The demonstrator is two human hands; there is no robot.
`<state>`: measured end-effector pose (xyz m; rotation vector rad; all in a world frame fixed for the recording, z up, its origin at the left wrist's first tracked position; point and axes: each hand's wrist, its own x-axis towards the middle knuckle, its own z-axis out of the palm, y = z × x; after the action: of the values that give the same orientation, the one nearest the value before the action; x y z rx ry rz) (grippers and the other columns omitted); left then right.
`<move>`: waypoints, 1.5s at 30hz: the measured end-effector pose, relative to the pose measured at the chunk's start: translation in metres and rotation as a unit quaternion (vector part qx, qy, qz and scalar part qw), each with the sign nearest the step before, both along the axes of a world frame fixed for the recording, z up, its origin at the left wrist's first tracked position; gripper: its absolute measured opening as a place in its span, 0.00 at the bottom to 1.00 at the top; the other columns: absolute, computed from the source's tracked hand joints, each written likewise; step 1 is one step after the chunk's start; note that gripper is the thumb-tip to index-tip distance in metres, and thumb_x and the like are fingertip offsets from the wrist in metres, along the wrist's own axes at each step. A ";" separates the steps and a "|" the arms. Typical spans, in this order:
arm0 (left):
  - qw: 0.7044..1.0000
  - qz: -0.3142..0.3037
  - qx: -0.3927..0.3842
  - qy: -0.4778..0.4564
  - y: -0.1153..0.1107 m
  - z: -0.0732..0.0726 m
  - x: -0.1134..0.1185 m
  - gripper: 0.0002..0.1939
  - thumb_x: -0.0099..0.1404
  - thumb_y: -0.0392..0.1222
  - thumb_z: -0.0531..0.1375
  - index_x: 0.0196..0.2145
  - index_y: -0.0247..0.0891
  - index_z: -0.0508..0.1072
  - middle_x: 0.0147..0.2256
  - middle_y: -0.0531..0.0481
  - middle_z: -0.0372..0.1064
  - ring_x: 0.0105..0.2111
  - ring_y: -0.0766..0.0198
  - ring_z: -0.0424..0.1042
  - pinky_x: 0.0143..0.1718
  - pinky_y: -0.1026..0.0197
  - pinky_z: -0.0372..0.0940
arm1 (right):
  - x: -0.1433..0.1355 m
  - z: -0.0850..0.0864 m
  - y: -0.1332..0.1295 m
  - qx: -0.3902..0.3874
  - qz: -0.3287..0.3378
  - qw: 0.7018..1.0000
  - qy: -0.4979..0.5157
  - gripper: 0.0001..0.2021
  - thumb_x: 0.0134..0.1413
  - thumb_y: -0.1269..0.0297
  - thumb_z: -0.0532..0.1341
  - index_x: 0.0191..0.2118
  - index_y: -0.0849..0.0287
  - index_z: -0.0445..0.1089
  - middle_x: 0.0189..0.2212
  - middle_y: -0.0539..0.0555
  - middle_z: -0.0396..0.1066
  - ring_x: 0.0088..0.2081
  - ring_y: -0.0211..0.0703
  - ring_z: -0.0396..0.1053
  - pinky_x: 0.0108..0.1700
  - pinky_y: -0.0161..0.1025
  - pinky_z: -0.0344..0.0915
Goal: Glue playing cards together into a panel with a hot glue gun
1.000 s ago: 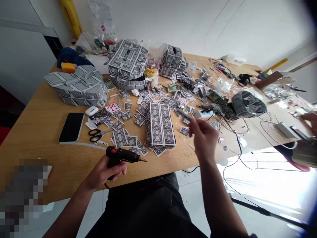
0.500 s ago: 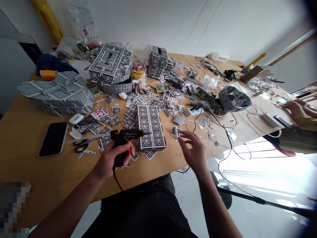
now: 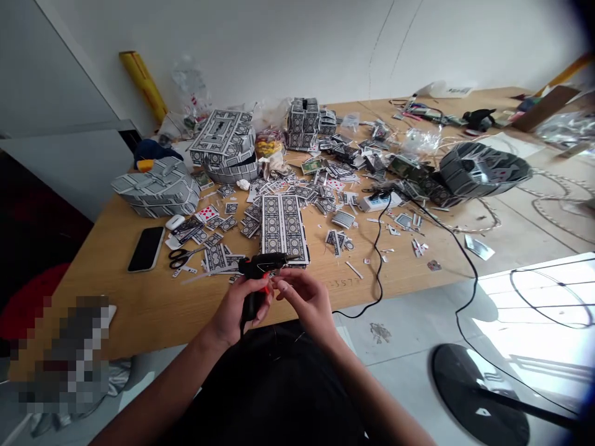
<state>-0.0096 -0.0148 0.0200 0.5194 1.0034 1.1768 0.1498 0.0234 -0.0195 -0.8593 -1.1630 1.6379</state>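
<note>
A black hot glue gun [image 3: 263, 265] with a red trigger is in my left hand [image 3: 242, 306], its fingers wrapped round the handle. The nozzle points right, over the near end of a flat panel [image 3: 283, 226] covered in patterned playing cards. A pale glue stick [image 3: 204, 274] sticks out behind the gun. My right hand [image 3: 309, 300] is close beside the gun, just below its nozzle. Its thumb and fingers are pinched together; a small light piece seems to show at the fingertips, too small to name.
Card scraps [image 3: 339, 241] lie around the panel. Scissors [image 3: 183, 255] and a phone [image 3: 146, 249] are at left. Card-covered boxes [image 3: 158, 189] and a card-covered basket [image 3: 483, 170] stand farther back. A black cable [image 3: 379, 272] runs from a power strip [image 3: 381, 201] over the table edge.
My right hand has moved left from the card scraps to the glue gun, and its fingers have closed. The camera view has shifted; the other person's hand at right is out of sight.
</note>
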 end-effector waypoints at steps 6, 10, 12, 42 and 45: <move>1.000 -0.006 -0.023 0.007 -0.009 -0.005 0.008 0.18 0.59 0.52 0.72 0.30 0.35 0.73 0.22 0.55 0.70 0.13 0.75 0.60 0.13 0.71 0.53 | 0.000 -0.005 -0.007 0.009 -0.023 0.999 -0.030 0.17 0.59 0.45 0.74 0.41 0.54 0.82 0.37 0.54 0.84 0.36 0.44 0.80 0.38 0.40 0.75; 0.999 -0.014 -0.037 0.017 -0.011 -0.009 0.010 0.18 0.59 0.53 0.72 0.32 0.35 0.74 0.23 0.55 0.71 0.13 0.74 0.60 0.12 0.71 0.53 | 0.000 -0.009 -0.009 0.016 -0.054 0.996 -0.066 0.19 0.57 0.43 0.75 0.39 0.55 0.81 0.35 0.54 0.83 0.34 0.43 0.78 0.36 0.39 0.74; 0.999 -0.016 -0.038 0.022 -0.012 -0.010 0.010 0.18 0.59 0.53 0.72 0.32 0.36 0.73 0.23 0.56 0.71 0.13 0.74 0.60 0.12 0.70 0.53 | 0.000 -0.011 -0.009 0.021 -0.056 0.995 -0.082 0.20 0.59 0.41 0.73 0.37 0.56 0.81 0.34 0.55 0.82 0.32 0.43 0.77 0.35 0.39 0.74; 0.996 0.028 0.070 0.045 0.059 -0.038 -0.094 0.18 0.59 0.48 0.73 0.38 0.34 0.75 0.29 0.52 0.72 0.17 0.75 0.62 0.14 0.72 0.58 | 0.116 -0.026 0.098 0.272 -0.182 0.787 -0.522 0.24 0.76 0.47 0.56 0.39 0.55 0.84 0.37 0.61 0.84 0.34 0.52 0.79 0.42 0.45 0.70; 0.997 0.036 0.072 0.021 0.054 -0.056 -0.101 0.17 0.58 0.48 0.72 0.37 0.35 0.73 0.28 0.53 0.70 0.17 0.74 0.61 0.14 0.71 0.59 | 0.121 -0.026 0.099 0.285 -0.186 0.776 -0.531 0.24 0.77 0.49 0.56 0.37 0.55 0.84 0.36 0.60 0.83 0.33 0.50 0.78 0.41 0.45 0.70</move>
<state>-0.1101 0.0391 -0.0361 0.6271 0.9848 1.3139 0.2703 0.1221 -0.0458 -1.5192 -1.9249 0.2907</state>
